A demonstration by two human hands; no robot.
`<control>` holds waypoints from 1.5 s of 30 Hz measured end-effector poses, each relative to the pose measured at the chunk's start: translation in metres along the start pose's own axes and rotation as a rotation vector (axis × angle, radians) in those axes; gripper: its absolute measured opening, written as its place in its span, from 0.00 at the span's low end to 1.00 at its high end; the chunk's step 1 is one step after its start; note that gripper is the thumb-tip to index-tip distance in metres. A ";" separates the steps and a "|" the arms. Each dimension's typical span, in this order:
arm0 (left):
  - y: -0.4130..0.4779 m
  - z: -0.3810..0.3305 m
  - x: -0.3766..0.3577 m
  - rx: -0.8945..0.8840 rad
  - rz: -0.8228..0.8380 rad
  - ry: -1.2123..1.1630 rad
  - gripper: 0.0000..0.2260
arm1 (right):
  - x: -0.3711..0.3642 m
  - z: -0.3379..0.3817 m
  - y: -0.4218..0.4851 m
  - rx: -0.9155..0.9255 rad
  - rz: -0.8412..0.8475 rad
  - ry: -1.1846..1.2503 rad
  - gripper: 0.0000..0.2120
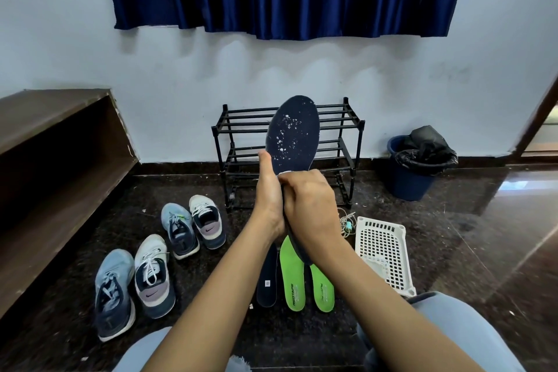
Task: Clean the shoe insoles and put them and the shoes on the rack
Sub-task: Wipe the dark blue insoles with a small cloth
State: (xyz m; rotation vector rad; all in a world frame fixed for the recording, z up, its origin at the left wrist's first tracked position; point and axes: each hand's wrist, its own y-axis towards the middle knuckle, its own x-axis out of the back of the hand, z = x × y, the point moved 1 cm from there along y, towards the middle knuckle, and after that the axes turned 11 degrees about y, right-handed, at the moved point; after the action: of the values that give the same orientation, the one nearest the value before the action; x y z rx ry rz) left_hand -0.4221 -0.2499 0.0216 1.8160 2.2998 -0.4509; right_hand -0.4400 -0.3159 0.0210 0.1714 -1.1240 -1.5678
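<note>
I hold a dark navy insole (294, 133) upright in front of the black rack (347, 127); white specks dot its upper half. My left hand (270, 190) grips its left edge with the thumb pointing up. My right hand (311, 199) lies over its middle, fingers curled, pinching what looks like a small white cloth. On the floor below lie a navy insole (267, 278) and two green insoles (292, 275) (323, 287). Two pairs of sneakers stand at the left: blue ones (113, 293) (179, 232) and white-and-navy ones (152, 275) (208, 220).
A white perforated basket (383, 254) lies on the dark floor at the right, with a tangle of cord (347, 223) beside it. A blue bin with a black liner (418, 166) stands by the wall. A brown wooden bench (54, 142) runs along the left.
</note>
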 end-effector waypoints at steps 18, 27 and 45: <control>-0.010 0.002 -0.009 -0.010 0.029 0.039 0.27 | 0.008 -0.005 0.012 -0.045 -0.039 0.008 0.08; 0.002 -0.005 -0.004 0.045 -0.002 0.005 0.32 | 0.006 -0.002 0.001 -0.038 -0.001 0.050 0.10; -0.003 0.003 -0.007 0.098 0.158 -0.077 0.25 | 0.015 -0.006 0.014 -0.023 -0.056 0.091 0.09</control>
State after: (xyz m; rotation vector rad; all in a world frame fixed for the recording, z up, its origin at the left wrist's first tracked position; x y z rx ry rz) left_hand -0.4230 -0.2584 0.0211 1.9707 2.0989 -0.6068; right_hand -0.4320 -0.3302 0.0345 0.2585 -1.0375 -1.6060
